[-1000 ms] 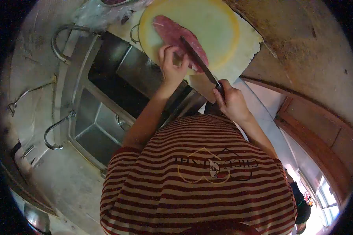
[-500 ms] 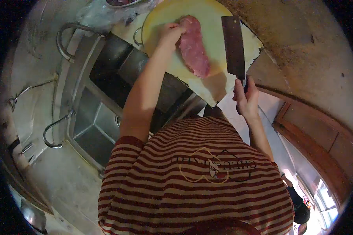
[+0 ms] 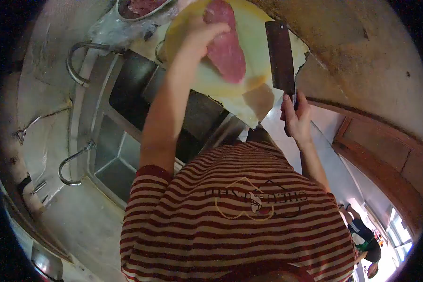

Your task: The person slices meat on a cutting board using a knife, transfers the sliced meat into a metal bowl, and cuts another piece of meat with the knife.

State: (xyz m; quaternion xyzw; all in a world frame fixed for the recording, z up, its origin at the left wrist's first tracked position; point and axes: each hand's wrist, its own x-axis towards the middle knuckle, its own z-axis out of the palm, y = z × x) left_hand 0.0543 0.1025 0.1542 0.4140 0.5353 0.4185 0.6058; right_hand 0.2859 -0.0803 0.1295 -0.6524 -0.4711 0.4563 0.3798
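Observation:
A long piece of raw meat (image 3: 227, 56) lies on the round, yellowish cutting board (image 3: 257, 28). My left hand (image 3: 203, 38) is at the meat's left edge, with a digit reaching over its top; it is blurred, but it appears closed on the meat. The other fingers are partly hidden. On the right, my right hand (image 3: 297, 117) is wrapped around the handle of a cleaver (image 3: 280, 56). The cleaver's broad, dark blade points away from me, beside the board and apart from the meat.
A metal bowl (image 3: 121, 10) holding more meat stands at the far left on clear plastic (image 3: 103, 32). Left of my arm are a sink (image 3: 109, 145) and curved taps (image 3: 70, 175). Far off at the lower right, another person (image 3: 372, 251) is visible.
My left hand and the meat have shifted away from me and slightly left. The cleaver in my right hand has hardly moved. More of the metal bowl is in view.

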